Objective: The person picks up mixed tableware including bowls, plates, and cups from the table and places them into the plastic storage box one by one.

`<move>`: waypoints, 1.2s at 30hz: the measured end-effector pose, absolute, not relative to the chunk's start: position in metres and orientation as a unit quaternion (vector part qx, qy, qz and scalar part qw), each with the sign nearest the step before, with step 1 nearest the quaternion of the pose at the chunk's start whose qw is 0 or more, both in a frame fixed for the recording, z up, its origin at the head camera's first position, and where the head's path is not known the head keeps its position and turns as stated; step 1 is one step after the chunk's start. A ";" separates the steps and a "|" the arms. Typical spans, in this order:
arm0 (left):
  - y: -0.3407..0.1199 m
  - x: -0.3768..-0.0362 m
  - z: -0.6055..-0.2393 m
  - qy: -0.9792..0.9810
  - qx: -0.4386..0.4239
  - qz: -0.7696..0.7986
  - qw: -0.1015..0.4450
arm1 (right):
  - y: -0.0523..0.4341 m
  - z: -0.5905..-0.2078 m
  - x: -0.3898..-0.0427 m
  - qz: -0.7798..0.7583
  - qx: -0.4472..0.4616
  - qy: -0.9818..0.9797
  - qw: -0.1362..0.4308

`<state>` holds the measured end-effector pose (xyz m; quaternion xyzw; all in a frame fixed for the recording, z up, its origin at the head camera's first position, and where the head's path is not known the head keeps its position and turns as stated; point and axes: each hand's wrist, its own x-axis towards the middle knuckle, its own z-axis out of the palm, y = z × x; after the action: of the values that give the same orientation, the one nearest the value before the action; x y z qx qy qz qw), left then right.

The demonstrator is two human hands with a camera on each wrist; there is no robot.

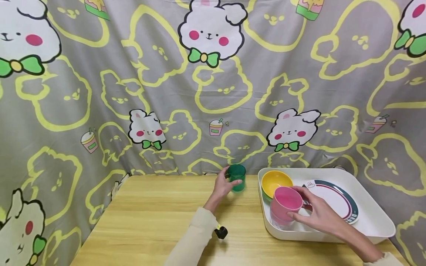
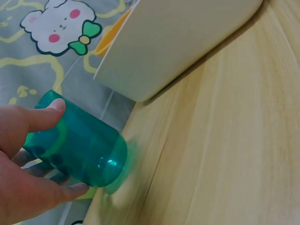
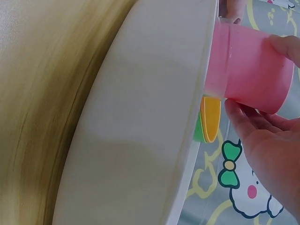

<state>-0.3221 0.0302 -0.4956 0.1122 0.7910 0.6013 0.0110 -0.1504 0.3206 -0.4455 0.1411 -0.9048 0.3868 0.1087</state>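
My left hand [image 1: 223, 185] grips a see-through green cup [image 1: 237, 178] near the table's back edge. In the left wrist view the thumb lies on one side of the cup and fingers on the other; its base is at the tabletop. My right hand [image 1: 316, 215] holds a pink cup [image 1: 287, 202] over the front left of a white tray [image 1: 376, 221]. Below the pink cup shows a paler, see-through part; I cannot tell whether it is a second cup. Thumb and fingers lie on opposite sides of the pink cup [image 3: 258, 65] in the right wrist view.
Inside the tray a yellow bowl [image 1: 275, 181] sits in a green bowl [image 1: 267, 198], left of a white plate [image 1: 332, 197] with a dark green rim band. A patterned grey curtain [image 1: 233, 92] hangs behind the wooden table [image 1: 149, 221]. The tray's raised wall stands right of the green cup.
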 end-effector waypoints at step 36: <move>-0.035 -0.284 -0.429 0.756 0.193 0.624 0.037 | 0.308 -0.403 -0.159 0.396 0.167 -0.882 0.192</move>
<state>-0.2840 -0.0349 -0.4288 0.1927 0.7564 0.6241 0.0368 -0.1588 0.3076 -0.4028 0.1674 -0.8823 0.3956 0.1923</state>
